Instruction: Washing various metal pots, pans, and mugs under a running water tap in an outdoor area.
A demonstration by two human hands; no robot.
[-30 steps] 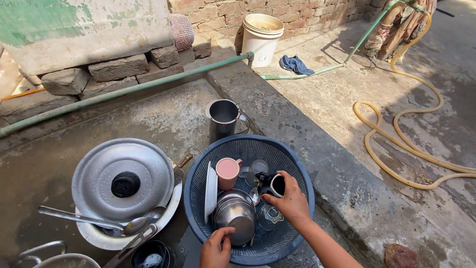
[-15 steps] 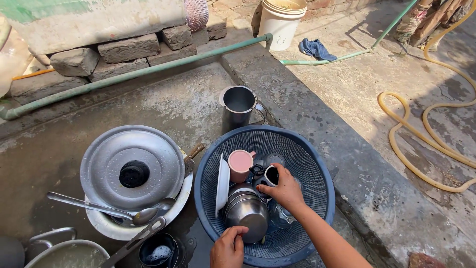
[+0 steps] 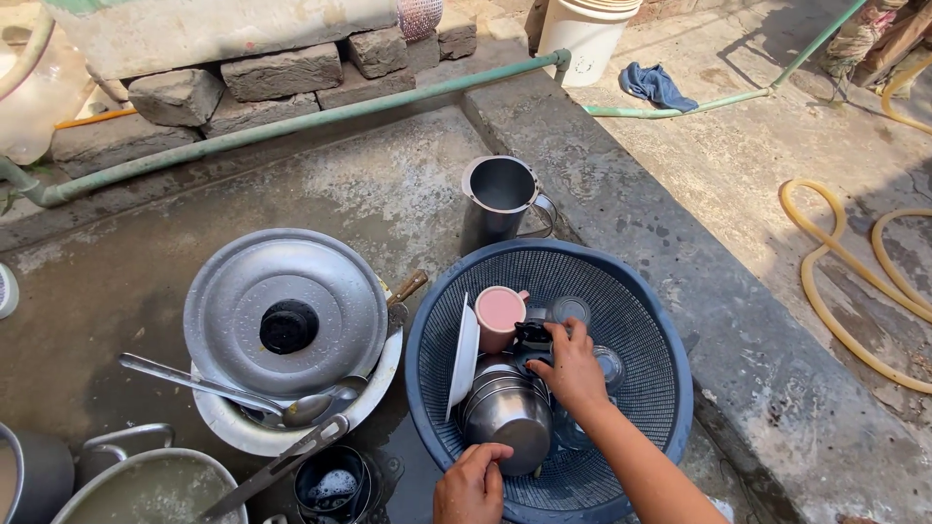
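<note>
Steel pot (image 3: 505, 417) gripped by left hand (image 3: 473, 482); right hand (image 3: 571, 367) fingers clutch one dark cup (image 3: 533, 335)

Outdoor home washing yard: concrete floor (image 3: 408, 184), hose (image 3: 835, 281), dish basket (image 3: 641, 320).

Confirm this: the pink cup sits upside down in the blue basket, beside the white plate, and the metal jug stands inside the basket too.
One part is wrong. The metal jug stands outside the blue basket, on the wet concrete just behind its rim, as the head view shows. The pink cup does sit upside down in the basket beside the white plate.
</note>
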